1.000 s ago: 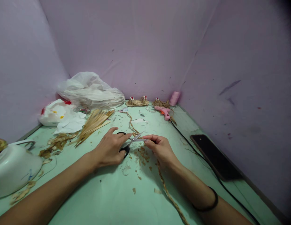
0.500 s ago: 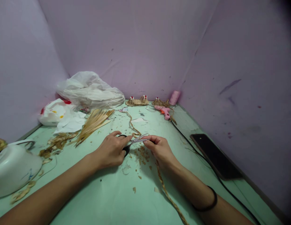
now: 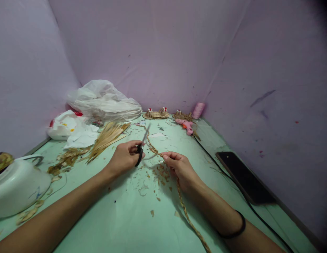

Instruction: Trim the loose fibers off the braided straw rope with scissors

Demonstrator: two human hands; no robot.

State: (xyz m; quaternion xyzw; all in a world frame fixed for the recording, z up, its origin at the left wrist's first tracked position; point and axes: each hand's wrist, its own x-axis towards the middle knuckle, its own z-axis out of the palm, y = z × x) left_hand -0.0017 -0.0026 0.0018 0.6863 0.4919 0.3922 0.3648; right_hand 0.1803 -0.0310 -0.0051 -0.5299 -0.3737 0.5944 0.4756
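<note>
Black-handled scissors [image 3: 139, 154] are in my left hand [image 3: 124, 154], their blades pointing up and away from me, slightly blurred. My right hand [image 3: 179, 167] pinches a braided tan cord [image 3: 188, 218] between thumb and fingertips. One stretch of the cord runs from the pinch toward the back of the table, and another hangs below the palm toward the front edge. Small tan scraps [image 3: 161, 174] lie on the green table [image 3: 126, 218] between my hands.
Dried strips [image 3: 107, 138], a white bowl [image 3: 23, 184] and plastic bags [image 3: 105, 102] are on the left. At the back stand woven pieces [image 3: 156, 114], a pink glue gun [image 3: 185, 125] and a pink spool [image 3: 198, 110]. A phone [image 3: 244, 177] and black cable lie right.
The scissors have come away from my right fingertips and turned from pointing right to pointing away from me. My right hand still pinches the cord in nearly the same place.
</note>
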